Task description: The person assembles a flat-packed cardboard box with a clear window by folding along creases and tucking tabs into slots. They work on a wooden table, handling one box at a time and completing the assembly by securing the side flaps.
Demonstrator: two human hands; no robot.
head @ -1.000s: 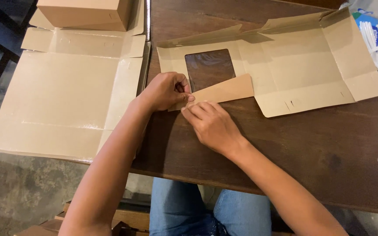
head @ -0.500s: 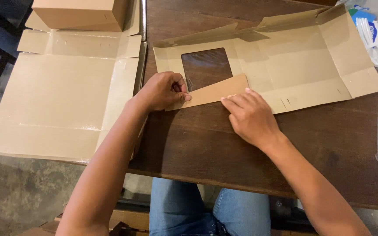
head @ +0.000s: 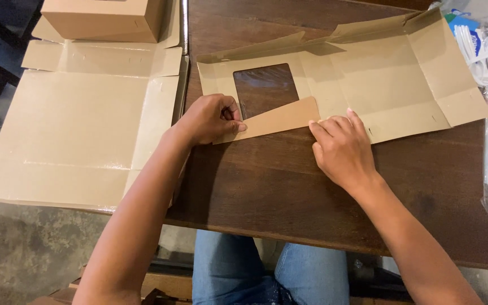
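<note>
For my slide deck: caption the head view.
Left hand and right hand press a folded flap on a flat windowed cardboard box blank.

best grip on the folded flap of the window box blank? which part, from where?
Pinch the flap at its free near edge, coming from the table's near side. It lies folded up over the blank, so only that edge is exposed; the left hand already pinches its left corner.

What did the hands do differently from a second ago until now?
The right hand left its spot beside the left hand and slid rightward along the folded flap, now pressing its right end. The left hand kept pinching the flap's left end. The flat window box and the wooden table stayed put.
</note>
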